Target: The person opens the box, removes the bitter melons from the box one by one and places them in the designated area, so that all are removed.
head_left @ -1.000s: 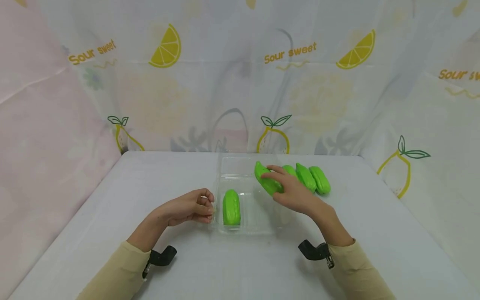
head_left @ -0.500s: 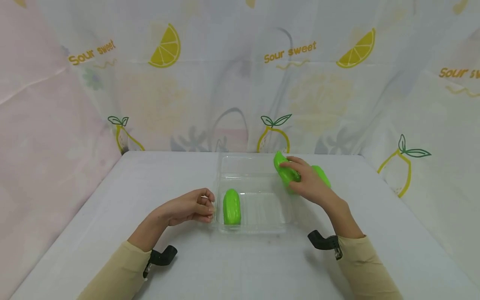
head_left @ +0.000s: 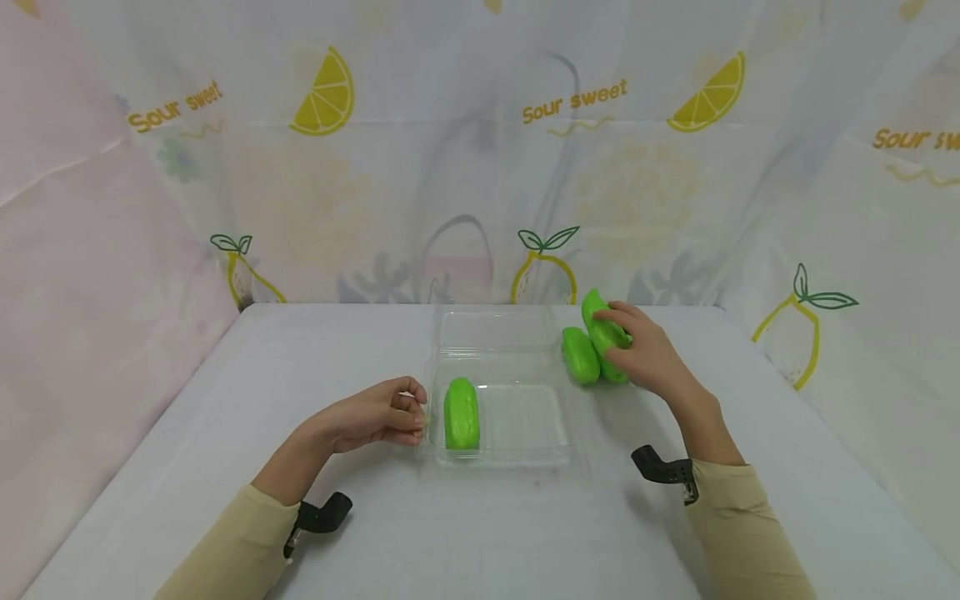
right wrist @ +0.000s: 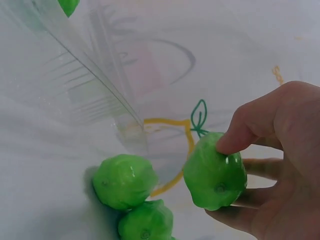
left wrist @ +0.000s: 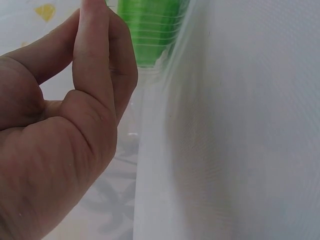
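My right hand holds a long, ridged green fruit between thumb and fingers, its tip pointing up and away; the right wrist view shows the blunt end of this held fruit. Just below it on the table lie a second green fruit and a third, partly hidden by the held one. A clear plastic box with its lid folded back stands in the middle, and one green fruit lies lengthwise along its left side. My left hand pinches the box's left rim with curled fingers.
A white cloth covers the table. Behind it hangs a pale curtain printed with lemons. The box's raised transparent lid leans toward the back, left of the loose fruits.
My right hand has carried its green fruit from above the box rightward and away, over the loose fruits. My left hand has stayed at the box's rim.
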Action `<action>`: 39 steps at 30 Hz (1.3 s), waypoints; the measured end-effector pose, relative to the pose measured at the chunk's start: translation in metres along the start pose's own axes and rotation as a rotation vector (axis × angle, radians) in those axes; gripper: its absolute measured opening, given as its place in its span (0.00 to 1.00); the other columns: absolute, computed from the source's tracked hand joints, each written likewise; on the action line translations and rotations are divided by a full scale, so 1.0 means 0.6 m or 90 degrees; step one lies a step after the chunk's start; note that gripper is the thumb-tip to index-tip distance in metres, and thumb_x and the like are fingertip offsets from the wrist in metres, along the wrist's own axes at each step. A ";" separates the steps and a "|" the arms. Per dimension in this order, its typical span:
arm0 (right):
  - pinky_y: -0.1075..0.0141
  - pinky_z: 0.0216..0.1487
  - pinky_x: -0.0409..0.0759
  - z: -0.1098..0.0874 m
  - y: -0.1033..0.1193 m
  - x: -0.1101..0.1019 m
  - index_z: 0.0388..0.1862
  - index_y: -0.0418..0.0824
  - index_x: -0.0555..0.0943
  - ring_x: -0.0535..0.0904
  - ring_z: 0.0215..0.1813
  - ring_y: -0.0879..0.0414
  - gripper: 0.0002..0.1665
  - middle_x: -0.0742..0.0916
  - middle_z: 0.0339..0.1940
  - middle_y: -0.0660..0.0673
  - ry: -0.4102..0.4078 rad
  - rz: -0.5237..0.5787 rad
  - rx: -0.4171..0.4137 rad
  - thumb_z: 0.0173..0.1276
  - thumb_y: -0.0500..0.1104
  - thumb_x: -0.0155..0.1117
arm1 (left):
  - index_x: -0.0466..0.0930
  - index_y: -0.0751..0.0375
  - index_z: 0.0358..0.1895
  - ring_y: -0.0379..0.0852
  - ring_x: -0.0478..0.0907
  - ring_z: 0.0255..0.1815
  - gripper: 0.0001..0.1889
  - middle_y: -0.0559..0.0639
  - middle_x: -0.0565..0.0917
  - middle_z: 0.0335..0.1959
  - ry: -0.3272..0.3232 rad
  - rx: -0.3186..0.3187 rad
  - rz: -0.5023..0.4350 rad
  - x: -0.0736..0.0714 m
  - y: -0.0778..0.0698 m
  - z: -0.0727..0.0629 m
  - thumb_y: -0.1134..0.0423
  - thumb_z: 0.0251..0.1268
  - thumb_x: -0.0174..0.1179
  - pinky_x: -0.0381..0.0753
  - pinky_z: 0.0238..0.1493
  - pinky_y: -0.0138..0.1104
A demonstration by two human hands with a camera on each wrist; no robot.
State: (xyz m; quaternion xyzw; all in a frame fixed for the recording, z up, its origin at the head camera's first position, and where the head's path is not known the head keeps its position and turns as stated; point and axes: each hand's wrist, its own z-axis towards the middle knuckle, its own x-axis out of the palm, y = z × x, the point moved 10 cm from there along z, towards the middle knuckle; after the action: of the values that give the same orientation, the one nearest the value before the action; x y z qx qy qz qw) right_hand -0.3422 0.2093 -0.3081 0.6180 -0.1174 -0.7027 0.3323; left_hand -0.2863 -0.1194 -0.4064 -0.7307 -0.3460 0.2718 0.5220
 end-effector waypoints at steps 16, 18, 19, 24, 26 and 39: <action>0.33 0.68 0.65 -0.008 -0.057 -0.037 0.69 0.34 0.69 0.54 0.77 0.28 0.35 0.62 0.77 0.28 -0.030 -0.043 0.064 0.59 0.32 0.51 | 0.61 0.69 0.53 0.42 0.83 0.36 0.18 0.51 0.75 0.35 0.000 0.004 0.007 -0.001 -0.003 -0.001 0.71 0.68 0.59 0.87 0.41 0.30; 0.32 0.68 0.64 -0.009 -0.065 -0.038 0.69 0.33 0.69 0.54 0.77 0.27 0.36 0.61 0.77 0.27 -0.029 -0.059 0.069 0.58 0.32 0.51 | 0.61 0.69 0.53 0.42 0.83 0.36 0.18 0.51 0.75 0.35 0.000 0.003 0.007 -0.001 -0.003 -0.001 0.71 0.68 0.59 0.87 0.41 0.30; 0.32 0.69 0.63 -0.010 -0.068 -0.039 0.70 0.33 0.69 0.54 0.76 0.27 0.36 0.61 0.77 0.27 -0.030 -0.066 0.073 0.58 0.33 0.51 | 0.61 0.69 0.53 0.42 0.83 0.36 0.18 0.51 0.75 0.35 0.000 0.004 0.007 -0.001 -0.003 -0.001 0.71 0.68 0.59 0.87 0.41 0.30; 0.31 0.69 0.62 -0.013 -0.086 -0.042 0.70 0.33 0.68 0.54 0.76 0.26 0.37 0.60 0.77 0.26 -0.029 -0.079 0.093 0.58 0.34 0.50 | 0.61 0.68 0.53 0.42 0.83 0.36 0.17 0.50 0.75 0.35 -0.001 0.004 0.006 -0.002 -0.002 -0.001 0.71 0.68 0.59 0.87 0.41 0.30; 0.32 0.68 0.63 -0.014 -0.092 -0.041 0.70 0.33 0.68 0.54 0.76 0.26 0.37 0.60 0.77 0.26 -0.029 -0.079 0.100 0.58 0.33 0.50 | 0.61 0.68 0.53 0.42 0.83 0.36 0.17 0.50 0.75 0.35 -0.001 0.003 0.007 -0.002 -0.001 0.000 0.71 0.68 0.59 0.87 0.42 0.30; 0.33 0.68 0.64 -0.023 -0.133 -0.049 0.68 0.30 0.69 0.58 0.74 0.27 0.35 0.63 0.73 0.24 -0.051 -0.091 0.136 0.59 0.33 0.51 | 0.60 0.71 0.54 0.42 0.83 0.36 0.20 0.50 0.74 0.34 -0.006 0.004 0.019 -0.001 -0.002 0.000 0.70 0.68 0.59 0.87 0.41 0.30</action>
State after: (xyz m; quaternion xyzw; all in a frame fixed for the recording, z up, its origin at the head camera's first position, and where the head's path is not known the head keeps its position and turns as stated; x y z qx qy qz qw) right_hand -0.3545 0.2903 -0.3337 0.6280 -0.1608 -0.7322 0.2088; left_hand -0.2871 -0.1195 -0.4054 -0.7327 -0.3366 0.2839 0.5188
